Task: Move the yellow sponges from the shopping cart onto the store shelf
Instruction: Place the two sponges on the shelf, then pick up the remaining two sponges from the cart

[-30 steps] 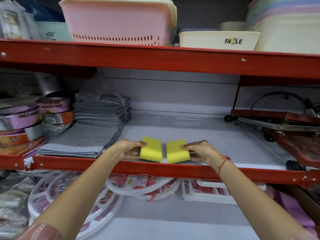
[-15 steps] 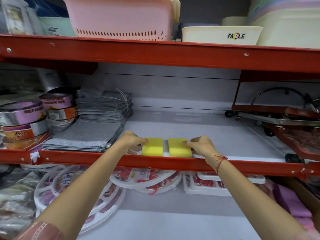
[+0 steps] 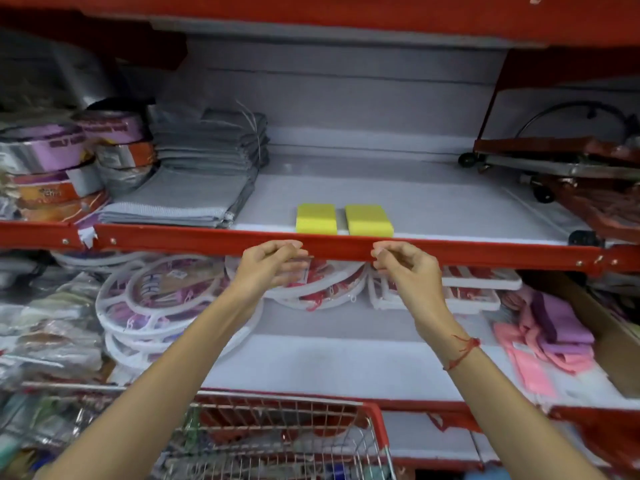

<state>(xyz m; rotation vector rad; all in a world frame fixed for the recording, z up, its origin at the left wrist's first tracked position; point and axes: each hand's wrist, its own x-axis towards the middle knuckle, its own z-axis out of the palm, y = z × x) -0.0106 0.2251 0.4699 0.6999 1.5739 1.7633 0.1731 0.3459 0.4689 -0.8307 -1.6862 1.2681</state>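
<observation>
Two yellow sponges lie side by side at the front of the grey shelf [image 3: 433, 216]: the left sponge [image 3: 316, 219] and the right sponge [image 3: 369, 220], with a narrow gap between them. My left hand [image 3: 270, 268] and my right hand [image 3: 405, 268] hover below them, in front of the shelf's red front rail [image 3: 207, 239]. Both hands hold nothing, with the fingers loosely curled. The wire shopping cart [image 3: 277, 434] with its red rim shows at the bottom; what it holds is hard to make out.
Folded grey cloths [image 3: 187, 199] and stacked round tins [image 3: 52, 174] fill the shelf's left side. A red wheeled trolley [image 3: 571, 168] lies at the right. On the shelf below sit white round hangers [image 3: 166, 306] and pink and purple cloths [image 3: 547, 337].
Both hands have let go of the sponges and drawn back below the red rail. The sponges stay flat on the shelf. The view has tilted down, so the cart shows.
</observation>
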